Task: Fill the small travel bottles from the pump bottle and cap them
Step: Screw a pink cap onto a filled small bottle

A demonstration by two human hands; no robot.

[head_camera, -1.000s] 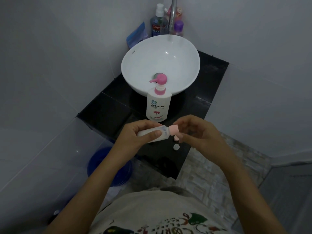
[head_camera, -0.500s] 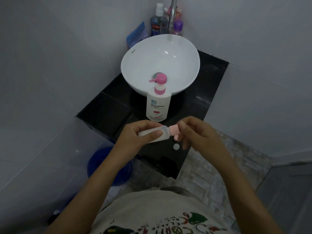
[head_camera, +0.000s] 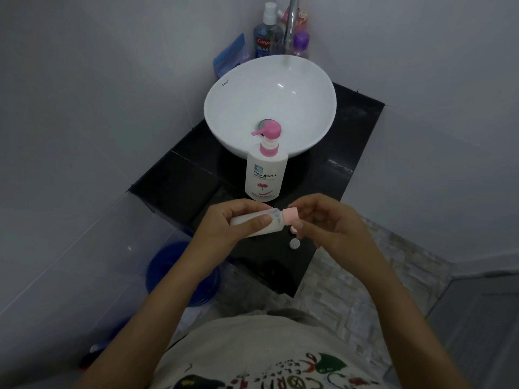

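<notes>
A small translucent travel bottle point(head_camera: 269, 221) with white fill lies sideways in my left hand point(head_camera: 224, 223), over the front of the black counter. Its pink cap point(head_camera: 290, 216) sits on the neck, pinched by the fingertips of my right hand point(head_camera: 328, 223). The white pump bottle point(head_camera: 265, 175) with a pink pump stands upright just behind my hands, in front of the basin. Two small round items rest on the counter below the cap: a pinkish one point(head_camera: 294, 229), partly hidden by my fingers, and a white one point(head_camera: 294, 243).
A white bowl basin point(head_camera: 244, 88) sits on the black counter point(head_camera: 179, 181), with a tap and several toiletry bottles point(head_camera: 265, 37) behind it. A blue bucket point(head_camera: 165, 265) stands on the floor to the lower left. Walls close in on both sides.
My right hand's fingers have shifted around the pink cap, turning on it. The left hand and bottle have stayed almost still.
</notes>
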